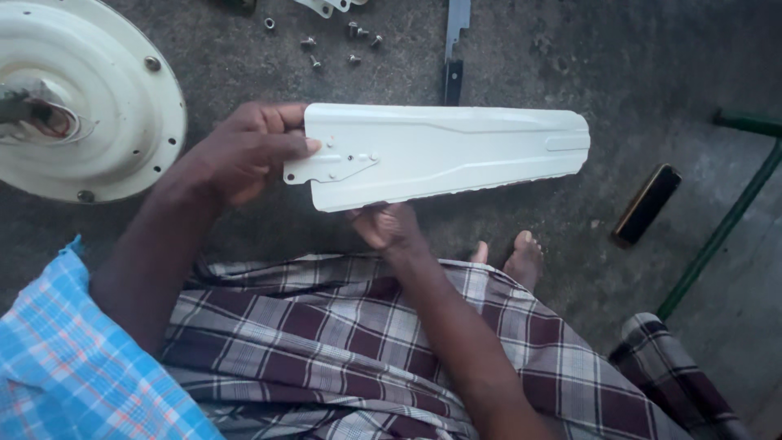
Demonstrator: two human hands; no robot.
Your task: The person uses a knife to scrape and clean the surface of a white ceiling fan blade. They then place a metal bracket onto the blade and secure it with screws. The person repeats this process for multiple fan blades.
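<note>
A blue checked sleeve (57, 367) is filling the lower left corner of the frame, nearest the camera, and beside it a plaid cloth in maroon and white (326, 342) is spreading across the bottom over the person's lap. Rising from that cloth, the right hand (387, 226) is sitting just below the centre of the frame, fingers curled up under the lower edge of a white fan blade (444, 151) and propping it from beneath. The left hand (244, 151) is reaching in from the left of centre and is pinching the blade's narrow mounting end, thumb lying on top near the small screw holes, fingers wrapped behind. The blade is stretching almost level from the left hand toward the right of the frame, its wide rounded tip hanging free past both hands. Bare toes (521, 253) are showing just under the blade, right of centre, on the grey concrete floor (652, 73). Farther right, a dark flat case with a gold edge (648, 204) is lying on the floor, well apart from the blade. In the upper left, a round white motor housing (106, 98) with wires is resting on the floor, and loose screws (334, 45) are lying scattered along the top edge.
</note>
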